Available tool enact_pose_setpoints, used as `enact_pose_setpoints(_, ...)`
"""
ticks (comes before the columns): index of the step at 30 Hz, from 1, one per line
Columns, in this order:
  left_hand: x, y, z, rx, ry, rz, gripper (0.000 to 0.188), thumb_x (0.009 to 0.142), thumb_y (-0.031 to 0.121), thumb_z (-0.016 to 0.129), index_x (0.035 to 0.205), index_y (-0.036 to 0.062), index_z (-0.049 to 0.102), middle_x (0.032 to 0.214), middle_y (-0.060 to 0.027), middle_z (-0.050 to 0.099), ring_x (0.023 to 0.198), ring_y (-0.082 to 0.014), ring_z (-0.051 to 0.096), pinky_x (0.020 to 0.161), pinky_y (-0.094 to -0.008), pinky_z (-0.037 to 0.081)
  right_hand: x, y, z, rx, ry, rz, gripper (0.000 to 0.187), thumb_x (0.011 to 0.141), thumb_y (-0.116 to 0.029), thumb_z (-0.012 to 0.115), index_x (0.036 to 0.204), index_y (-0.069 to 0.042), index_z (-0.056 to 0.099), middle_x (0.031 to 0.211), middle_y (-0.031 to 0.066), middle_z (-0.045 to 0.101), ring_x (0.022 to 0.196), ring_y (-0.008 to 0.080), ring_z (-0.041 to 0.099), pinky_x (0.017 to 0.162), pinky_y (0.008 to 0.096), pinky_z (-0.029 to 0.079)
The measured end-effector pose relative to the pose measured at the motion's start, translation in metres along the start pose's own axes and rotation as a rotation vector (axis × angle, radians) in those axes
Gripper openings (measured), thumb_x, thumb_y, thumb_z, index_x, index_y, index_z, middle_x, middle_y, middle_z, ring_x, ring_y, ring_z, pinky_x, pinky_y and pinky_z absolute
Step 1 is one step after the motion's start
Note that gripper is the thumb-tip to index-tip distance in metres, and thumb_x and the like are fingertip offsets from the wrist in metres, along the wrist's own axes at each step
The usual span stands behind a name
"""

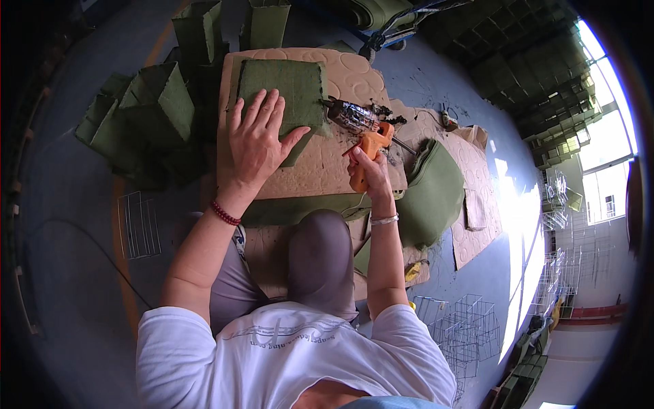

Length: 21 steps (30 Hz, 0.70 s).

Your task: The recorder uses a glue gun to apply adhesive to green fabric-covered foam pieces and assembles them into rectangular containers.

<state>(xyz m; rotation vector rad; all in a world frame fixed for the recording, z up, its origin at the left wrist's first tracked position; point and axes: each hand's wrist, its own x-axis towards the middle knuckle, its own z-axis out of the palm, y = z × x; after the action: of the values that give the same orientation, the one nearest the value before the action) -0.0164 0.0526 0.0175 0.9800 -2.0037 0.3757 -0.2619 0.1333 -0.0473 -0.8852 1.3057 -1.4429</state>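
Observation:
My left hand lies flat, fingers spread, on a green fabric box set on a tan embossed cardboard sheet. In my right hand is the orange handle of a glue gun, with my fingers wrapped round it. Its barrel is shiny and streaked with black. The nozzle points left, at the right edge of the green box. A dark rod sticks out to the right behind the handle. Whether the nozzle touches the fabric I cannot tell.
Several open green boxes stand at the left and far side. Stacked green fabric sheets lie at the right beside a cardboard sheet. Wire frames are on the floor left and right. Many green boxes are piled at far right.

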Motion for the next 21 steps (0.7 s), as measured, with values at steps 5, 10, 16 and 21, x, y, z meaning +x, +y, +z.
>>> enact_pose_setpoints(5, 0.001, 0.001, -0.001, -0.001, -0.006, -0.004, 0.053, 0.081, 0.048, 0.062, 0.106, 0.0013, 0.064, 0.116, -0.0089, 0.062, 0.112, -0.0233, 0.055, 0.099, -0.044, 0.036, 0.02, -0.009, 0.003, -0.006, 0.012, 0.016, 0.02, 0.086, -0.022, 0.066, 0.089, -0.007, 0.052, 0.07, 0.0027, 0.054, 0.054, 0.0137, 0.052, 0.048, 0.0272, 0.045)
enact_pose_setpoints(10, 0.0, 0.001, -0.001, -0.006, -0.008, -0.005, 0.053, 0.081, 0.048, 0.062, 0.106, 0.0014, 0.064, 0.116, -0.0089, 0.062, 0.113, -0.023, 0.055, 0.1, -0.0442, 0.036, 0.039, -0.017, 0.01, 0.007, 0.02, 0.015, 0.02, 0.085, -0.023, 0.067, 0.088, -0.007, 0.054, 0.071, 0.0026, 0.055, 0.054, 0.013, 0.052, 0.048, 0.0269, 0.045)
enact_pose_setpoints(16, 0.001, 0.003, -0.002, -0.009, -0.014, -0.009, 0.053, 0.081, 0.048, 0.062, 0.107, 0.0015, 0.063, 0.115, -0.009, 0.062, 0.114, -0.0227, 0.054, 0.1, -0.0445, 0.035, 0.06, -0.022, 0.013, 0.054, 0.022, -0.027, 0.019, 0.083, -0.02, 0.069, 0.088, -0.006, 0.059, 0.072, 0.0019, 0.06, 0.054, 0.0109, 0.054, 0.048, 0.0254, 0.045)
enact_pose_setpoints(21, 0.0, 0.003, -0.002, -0.006, -0.014, -0.018, 0.053, 0.081, 0.048, 0.062, 0.107, 0.0018, 0.063, 0.115, -0.0089, 0.062, 0.114, -0.0224, 0.053, 0.101, -0.0446, 0.035, 0.071, -0.024, 0.015, 0.007, 0.035, -0.001, 0.019, 0.083, -0.021, 0.069, 0.089, -0.006, 0.059, 0.072, 0.0018, 0.06, 0.054, 0.0108, 0.055, 0.049, 0.0253, 0.046)
